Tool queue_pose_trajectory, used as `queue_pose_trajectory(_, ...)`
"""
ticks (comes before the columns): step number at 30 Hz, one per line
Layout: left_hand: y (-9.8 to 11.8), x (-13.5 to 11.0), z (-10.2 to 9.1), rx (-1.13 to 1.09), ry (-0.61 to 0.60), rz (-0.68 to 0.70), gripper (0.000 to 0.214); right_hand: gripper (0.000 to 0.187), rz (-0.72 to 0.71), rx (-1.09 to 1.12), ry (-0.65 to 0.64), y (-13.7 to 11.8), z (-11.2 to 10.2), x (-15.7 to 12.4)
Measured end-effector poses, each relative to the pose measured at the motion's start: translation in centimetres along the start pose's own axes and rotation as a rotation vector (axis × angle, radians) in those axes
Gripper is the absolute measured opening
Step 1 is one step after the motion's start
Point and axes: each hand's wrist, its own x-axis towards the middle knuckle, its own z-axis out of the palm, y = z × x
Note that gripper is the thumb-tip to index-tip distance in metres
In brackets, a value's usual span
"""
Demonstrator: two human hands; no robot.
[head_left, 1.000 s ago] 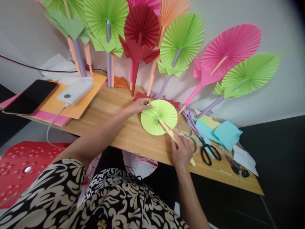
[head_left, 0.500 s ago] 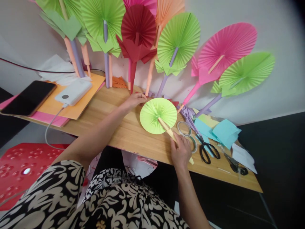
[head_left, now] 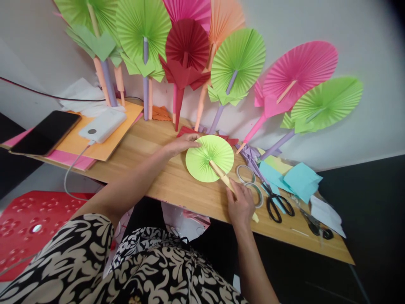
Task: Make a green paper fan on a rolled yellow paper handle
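Note:
A round, pleated yellow-green paper fan with a rolled pale-yellow paper handle is held over the wooden desk. My right hand is closed around the lower part of that handle, whose tip pokes out below the palm. At the fan's upper left edge, my left hand has its fingers closed on the rim, fingertips lying over the pleats. Two rolls of tape lie just right of the fan, beside large black-handled scissors.
Several finished fans, such as a green one and a pink one, lean on the wall behind. A phone and a white power bank lie left on coloured sheets. Blue paper and smaller scissors lie right.
My left hand has moved slightly right and down, its fingers now over the fan's rim. My right hand keeps its hold on the handle. The whole view has shifted a little.

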Motion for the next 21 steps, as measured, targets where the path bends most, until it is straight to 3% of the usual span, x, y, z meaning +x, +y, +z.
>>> queue_pose_trajectory(4,-0.32,-0.07,0.23,0.034,-0.054,-0.065,0.038,0.030,-0.036,-0.018,-0.010,-0.02,-0.01,0.10)
queue_pose_trajectory(13,-1.09,0.36,0.31,0.045,-0.013,-0.090,0.039,0.026,-0.115,-0.056,0.036,-0.25,-0.15,0.33)
queue_pose_trajectory(21,-0.17,0.53,0.19,0.030,0.150,-0.044,0.012,0.025,-0.115,-0.064,0.040,-0.19,-0.15,0.34)
